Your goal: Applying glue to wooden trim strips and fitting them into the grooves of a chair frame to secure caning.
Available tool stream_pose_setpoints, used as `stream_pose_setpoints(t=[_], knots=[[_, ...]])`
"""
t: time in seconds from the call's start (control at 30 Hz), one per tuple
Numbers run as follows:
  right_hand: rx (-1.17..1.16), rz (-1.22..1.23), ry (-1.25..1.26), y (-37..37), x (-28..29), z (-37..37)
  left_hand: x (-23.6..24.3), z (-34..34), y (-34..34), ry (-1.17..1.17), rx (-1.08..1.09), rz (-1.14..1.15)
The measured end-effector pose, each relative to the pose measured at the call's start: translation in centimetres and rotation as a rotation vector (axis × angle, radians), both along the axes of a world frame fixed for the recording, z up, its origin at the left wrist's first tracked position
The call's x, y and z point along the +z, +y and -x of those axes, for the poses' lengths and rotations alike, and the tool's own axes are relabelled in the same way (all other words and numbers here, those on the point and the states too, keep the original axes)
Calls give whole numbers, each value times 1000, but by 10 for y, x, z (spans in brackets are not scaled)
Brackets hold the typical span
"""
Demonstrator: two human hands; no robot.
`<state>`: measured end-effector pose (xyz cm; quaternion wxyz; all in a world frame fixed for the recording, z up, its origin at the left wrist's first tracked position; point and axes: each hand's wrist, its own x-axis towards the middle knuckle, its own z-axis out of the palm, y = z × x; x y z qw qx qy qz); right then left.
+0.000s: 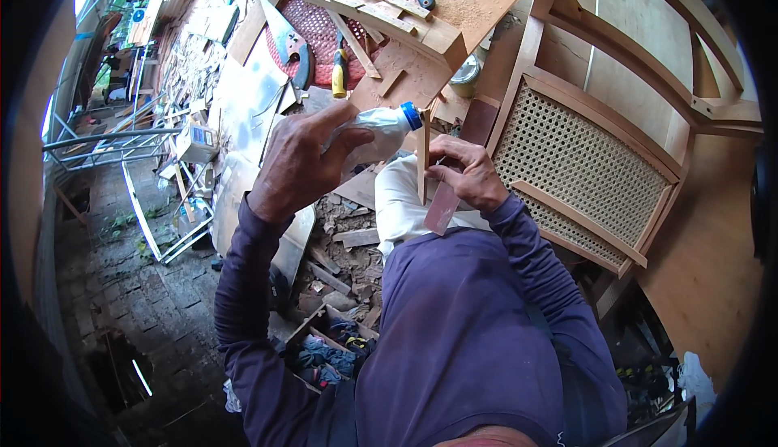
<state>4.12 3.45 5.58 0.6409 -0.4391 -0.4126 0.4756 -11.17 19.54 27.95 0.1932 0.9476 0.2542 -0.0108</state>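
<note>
So the left hand (pixel 312 147) has its fingers wrapped around a bottle (pixel 381 135), pretty solid hold by the look of it. The bottle's tipped over: long axis runs up and to the right, with the blue cap (pixel 412 115) end aimed at the top of a thin stick (pixel 423 159). The cap is right up against the stick or just beside it, can't tell which. The right hand (pixel 470 173) is closed in a pinch on the stick, which runs nearly straight up and down the view, lower end toward the lap.

Room-wise, it's snug between the two hands. A cane panel (pixel 583 167) sits just right of the right hand, its wooden edge near the knuckles. Left of the left wrist there's more space. Past the grip, a beam (pixel 442 42), a saw (pixel 284 34) and a yellow-handled tool (pixel 339 74) are well clear of the fingers.

Bottle's see-through, whitish plastic; stick's slim, flat, pale wood. The panel's an open weave full of little holes, and the beam's chunky and square-edged.
</note>
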Motion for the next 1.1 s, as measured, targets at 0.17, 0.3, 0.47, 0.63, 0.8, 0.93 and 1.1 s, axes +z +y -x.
stream_pose_setpoints(t=[0.17, 0.3, 0.47, 0.63, 0.8, 0.93, 1.1], knots=[[19, 22, 37, -1, 4, 0, -5, -1, -3, -69, -5, -28], [-23, -4, -7, -1, 1, 1, -4, -3, -6, -60, -17, -74], [-39, 1, -36, 0, -1, 2, -7, -2, -9, -36, -19, -111], [-8, 18, -25, 2, 3, 0, -12, 0, -9, -49, -40, -114], [25, 41, -30, 4, 4, -2, -12, 3, -10, 8, -32, -123], [0, -4, -68, 5, 14, -4, -13, 5, -12, 45, -30, -97], [21, 23, -9, 5, 13, -4, -20, 9, -14, 28, -34, -90]])
